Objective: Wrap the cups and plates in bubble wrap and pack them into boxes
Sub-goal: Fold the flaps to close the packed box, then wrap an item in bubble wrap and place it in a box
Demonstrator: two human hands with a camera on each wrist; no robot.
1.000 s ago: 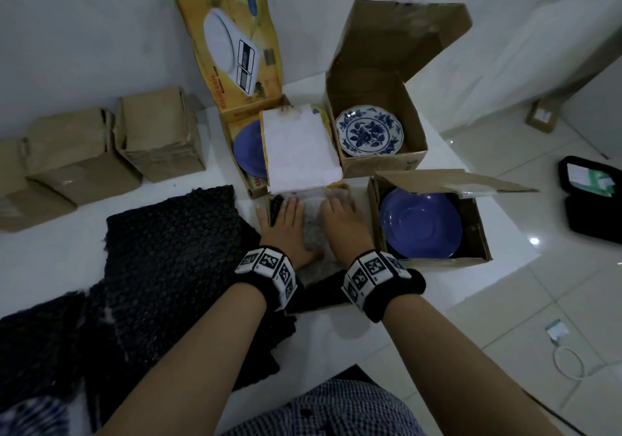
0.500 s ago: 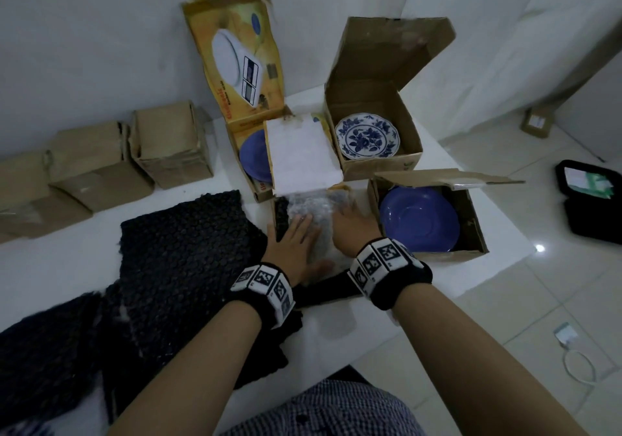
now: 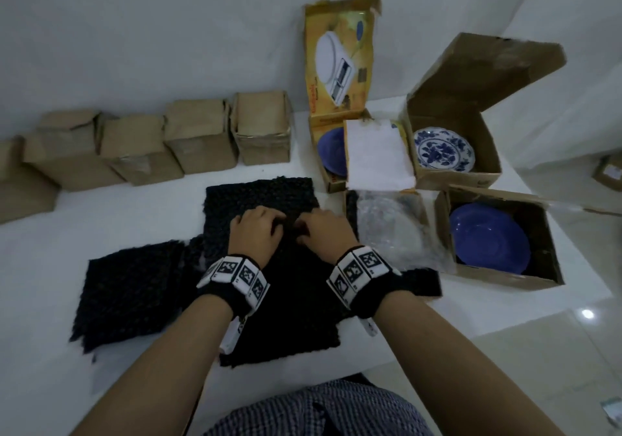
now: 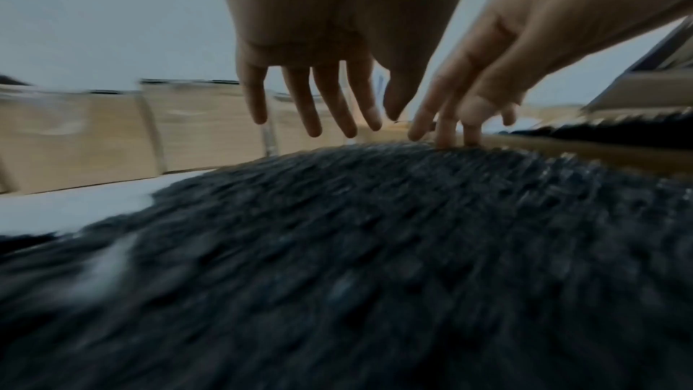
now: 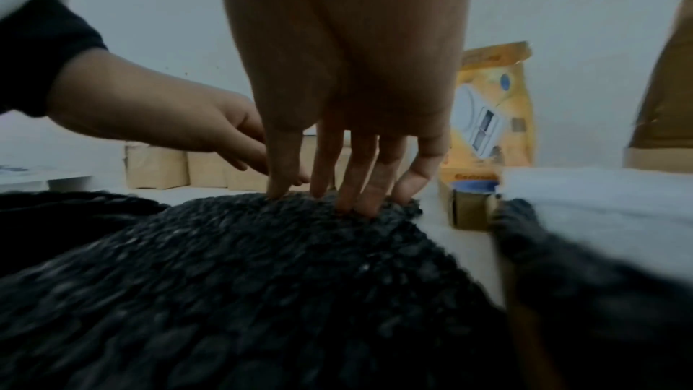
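Black bubble wrap sheets (image 3: 262, 196) lie stacked on the white table (image 3: 141, 213) in front of me. My left hand (image 3: 257, 225) hovers just over the top sheet (image 4: 337, 218), fingers straight and holding nothing. My right hand (image 3: 319, 226) sets straight fingertips (image 5: 352, 203) on the same sheet (image 5: 262, 248). To the right, an open box (image 3: 427, 220) holds an item wrapped in clear bubble wrap (image 3: 387, 230). Bare plates sit in other open boxes: a blue plate (image 3: 488, 237), a blue-and-white plate (image 3: 442, 149) and a blue plate (image 3: 331, 152) in the yellow box (image 3: 340, 65).
Several closed cardboard boxes (image 3: 198, 135) line the wall at the back left. A white foam sheet (image 3: 377, 156) leans over the wrapped item's box. The table edge (image 3: 505, 321) drops to a tiled floor on the right. More black sheets (image 3: 128, 294) lie at the left.
Both hands left the wrapped item in its box and moved left onto the black bubble wrap. The view has swung left with them.
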